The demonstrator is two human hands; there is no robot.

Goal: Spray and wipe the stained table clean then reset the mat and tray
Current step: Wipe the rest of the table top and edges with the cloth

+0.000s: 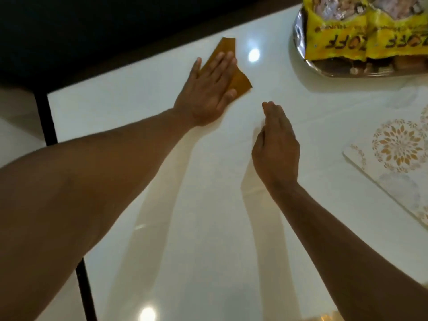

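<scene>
Your left hand (208, 89) lies flat, fingers straight, pressing the mustard cloth (238, 82) onto the glossy white tabletop (139, 93) near its far edge, toward 11 o'clock from the middle of the view. Your right hand (275, 144) hovers just beside it with relaxed, nearly straight fingers, grasping nothing; whether its fingertips touch the surface I cannot tell. The tray (298, 35), loaded with yellow snack packets (335, 42), sits at 1 o'clock, and the patterned mat (393, 167) lies at 3 o'clock, running off the right border.

The main risk is the cloth itself. You only press it, you do not grip it, so a quick stroke toward the 11 o'clock edge could let it slide out from under your palm and drop off the tabletop. Most of it is covered by your fingers, so judge by feel whether it bunches.

A wide sweep toward 1 o'clock could knock the tray and tip the packets, which look stacked loosely. A sweep toward 3 o'clock may catch the mat's corner and drag it.

Glare from the lamp reflections hides any stain here; you could easily leave a patch unwiped, or a wet film under the mat later
</scene>
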